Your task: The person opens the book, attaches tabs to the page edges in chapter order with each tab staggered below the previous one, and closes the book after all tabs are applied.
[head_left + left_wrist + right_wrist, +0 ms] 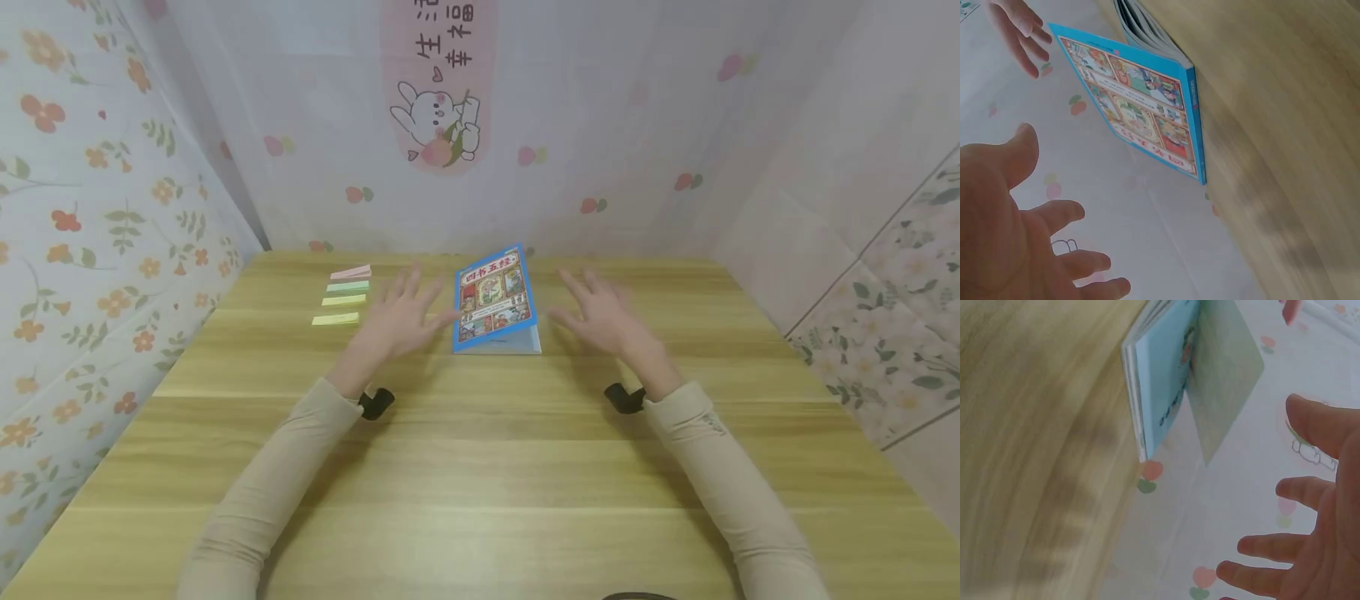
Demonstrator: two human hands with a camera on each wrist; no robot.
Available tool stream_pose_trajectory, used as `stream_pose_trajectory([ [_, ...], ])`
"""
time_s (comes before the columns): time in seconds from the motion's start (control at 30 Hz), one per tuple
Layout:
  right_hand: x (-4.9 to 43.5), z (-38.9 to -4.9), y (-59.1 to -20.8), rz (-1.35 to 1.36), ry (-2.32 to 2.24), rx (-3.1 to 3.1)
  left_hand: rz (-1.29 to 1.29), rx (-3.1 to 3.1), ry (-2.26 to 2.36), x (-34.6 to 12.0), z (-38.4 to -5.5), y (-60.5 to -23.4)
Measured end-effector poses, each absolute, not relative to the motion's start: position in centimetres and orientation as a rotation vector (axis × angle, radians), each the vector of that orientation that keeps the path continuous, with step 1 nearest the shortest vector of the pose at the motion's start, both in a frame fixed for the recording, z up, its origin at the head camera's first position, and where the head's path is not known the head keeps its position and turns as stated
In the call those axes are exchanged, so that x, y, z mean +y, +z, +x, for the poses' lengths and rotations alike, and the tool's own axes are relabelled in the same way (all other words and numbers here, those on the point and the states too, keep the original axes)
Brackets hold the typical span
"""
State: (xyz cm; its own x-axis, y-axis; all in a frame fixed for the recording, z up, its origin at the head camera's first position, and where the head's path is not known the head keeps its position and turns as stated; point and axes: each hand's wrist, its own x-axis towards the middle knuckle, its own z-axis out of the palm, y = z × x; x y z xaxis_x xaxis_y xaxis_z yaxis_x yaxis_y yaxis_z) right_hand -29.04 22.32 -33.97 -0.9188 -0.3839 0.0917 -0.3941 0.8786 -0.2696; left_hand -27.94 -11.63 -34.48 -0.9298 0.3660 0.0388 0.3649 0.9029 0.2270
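A book [495,296] with a blue-bordered, illustrated cover lies near the table's far edge, its front cover lifted partway off the pages. The left wrist view shows the spine and outer cover [1141,100]; the right wrist view shows the pale inside of the cover [1222,375] and a light blue first page [1163,375]. My left hand [401,321] hovers just left of the book, fingers spread. On the other side my right hand [600,317] is also in the air with fingers spread. Neither hand touches the book.
Left of the left hand, sticky note strips lie in a column: pink [351,272], green [348,287] and yellow [343,300]. The wooden table [465,467] meets a printed curtain [615,108] at the back. A dark curved object [637,595] shows at the near edge.
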Motion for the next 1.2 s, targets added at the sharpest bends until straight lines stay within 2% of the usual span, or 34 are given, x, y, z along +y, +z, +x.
stream_pose_trajectory([
  [0.7, 19.8, -29.2, -35.7, 0.762, 0.436, -3.028, 0.714, 3.0, 0.366, -9.4, -28.6, -35.5],
  [1.2, 18.6, -29.4, -36.4, 0.846, 0.413, -3.03, 0.71, 2.911, 0.37, -7.8, -29.3, -36.2],
])
